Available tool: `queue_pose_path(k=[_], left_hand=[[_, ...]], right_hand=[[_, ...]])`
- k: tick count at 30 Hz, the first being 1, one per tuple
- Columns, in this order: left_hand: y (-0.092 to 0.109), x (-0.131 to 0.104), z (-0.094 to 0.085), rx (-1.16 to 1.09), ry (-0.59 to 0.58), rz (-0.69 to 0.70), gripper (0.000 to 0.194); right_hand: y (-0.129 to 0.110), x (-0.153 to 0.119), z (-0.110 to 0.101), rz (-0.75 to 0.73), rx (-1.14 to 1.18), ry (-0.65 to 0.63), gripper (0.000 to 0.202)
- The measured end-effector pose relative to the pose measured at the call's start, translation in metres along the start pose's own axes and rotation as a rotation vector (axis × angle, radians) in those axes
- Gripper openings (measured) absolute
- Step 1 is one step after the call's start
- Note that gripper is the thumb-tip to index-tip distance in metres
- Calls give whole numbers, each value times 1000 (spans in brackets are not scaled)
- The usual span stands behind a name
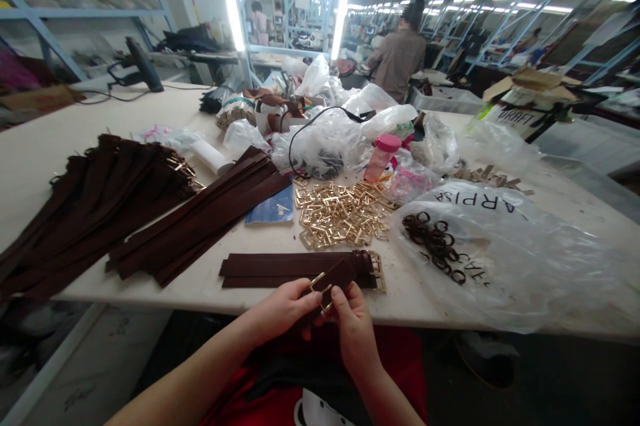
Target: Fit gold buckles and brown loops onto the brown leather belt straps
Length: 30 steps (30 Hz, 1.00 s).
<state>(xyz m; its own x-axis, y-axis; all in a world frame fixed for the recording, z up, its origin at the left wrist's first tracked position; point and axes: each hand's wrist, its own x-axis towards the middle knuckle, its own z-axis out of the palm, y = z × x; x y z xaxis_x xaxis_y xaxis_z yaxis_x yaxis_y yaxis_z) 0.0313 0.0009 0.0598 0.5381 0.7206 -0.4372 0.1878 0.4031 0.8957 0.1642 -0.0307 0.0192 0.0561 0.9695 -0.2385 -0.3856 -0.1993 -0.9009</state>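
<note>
My left hand pinches a gold buckle at the near table edge. Close beside it, my right hand grips a dark brown strap, whose end passes by the buckle. Just beyond both hands lies a short stack of brown belts with gold buckles at its right end. A heap of loose gold buckles sits farther back. To the left are a pile of flat brown straps and a larger fanned pile. Brown loops rest on a clear plastic bag at the right.
A pink-lidded bottle stands behind the buckle heap, among crumpled plastic bags. A blue booklet lies by the straps. A black handheld device stands at the back left. A person is beyond the table.
</note>
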Motion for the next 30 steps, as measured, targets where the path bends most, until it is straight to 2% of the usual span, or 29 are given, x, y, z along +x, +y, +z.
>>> queue_pose_path(k=[9, 15, 18, 30], left_hand=[[-10, -1, 0, -131, 13, -19, 33], [-14, -4, 1, -169, 7, -49, 33], [-16, -5, 1, -176, 19, -50, 34], [-22, -5, 7, -81, 27, -23, 39]], right_hand=[[4, -1, -3, -79, -126, -23, 22], [3, -4, -3, 41, 22, -74, 26], [0, -6, -2, 44, 44, -94, 25], [1, -5, -7, -6, -109, -17, 26]])
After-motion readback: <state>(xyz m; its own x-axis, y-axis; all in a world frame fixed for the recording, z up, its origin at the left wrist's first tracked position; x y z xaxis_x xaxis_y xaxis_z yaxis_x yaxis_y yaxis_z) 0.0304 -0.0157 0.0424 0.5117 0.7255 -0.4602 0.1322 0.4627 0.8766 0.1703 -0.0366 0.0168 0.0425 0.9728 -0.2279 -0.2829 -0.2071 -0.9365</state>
